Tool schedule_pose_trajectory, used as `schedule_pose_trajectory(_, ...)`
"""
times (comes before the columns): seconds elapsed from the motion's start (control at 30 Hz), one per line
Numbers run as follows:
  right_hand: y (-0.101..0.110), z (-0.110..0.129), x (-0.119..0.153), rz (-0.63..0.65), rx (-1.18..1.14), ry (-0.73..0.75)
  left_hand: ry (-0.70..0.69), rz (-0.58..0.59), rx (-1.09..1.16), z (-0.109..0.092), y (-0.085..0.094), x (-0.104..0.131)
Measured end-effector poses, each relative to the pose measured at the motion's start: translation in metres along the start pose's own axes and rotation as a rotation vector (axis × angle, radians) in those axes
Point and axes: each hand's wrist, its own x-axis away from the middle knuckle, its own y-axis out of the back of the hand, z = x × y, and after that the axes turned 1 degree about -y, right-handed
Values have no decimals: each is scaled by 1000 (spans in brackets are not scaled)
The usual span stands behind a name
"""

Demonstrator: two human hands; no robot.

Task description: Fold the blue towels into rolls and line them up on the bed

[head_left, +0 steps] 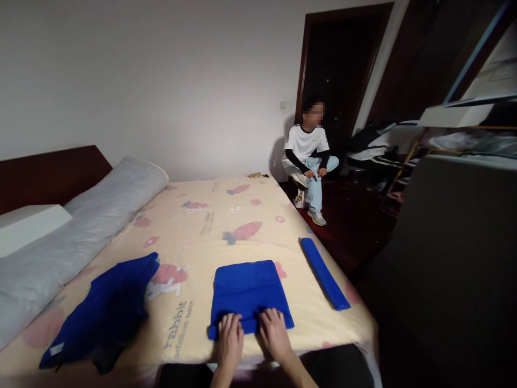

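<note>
A blue cloth (250, 280) lies flat on the bed, folded into a rough square, and its near edge is turned over into a narrow roll. My left hand (231, 333) curls its fingers over the left part of that roll. On the right part, my right hand (274, 330) has its fingers bent over the fabric in the same way. Both thumbs are mostly hidden. To the right rests a long, narrow blue cloth strip (325, 275), rolled or folded up. A loose, crumpled blue cloth (105, 310) with a white label spreads out on the left.
The bed's patterned sheet (202, 237) carries carrots and rabbits. A grey rolled bedding piece (121, 210) and a white box (32, 226) lie along the left. Beyond the bed sits a person (307, 151). A dark panel (452, 258) stands at the right.
</note>
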Motion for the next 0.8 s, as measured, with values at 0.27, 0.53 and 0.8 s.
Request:
schedule_pose_trajectory(0.27,5,-29,-3,-77,76,-91,154,-28,-160,33,3,-10)
schedule_pose_trajectory(0.53,11,-19,-13,56,-1,22,65,105,-42,9,5,-24)
schedule_pose_trajectory(0.8,19,-43,-39,185,92,-176,231,125,-259,31,14,-37)
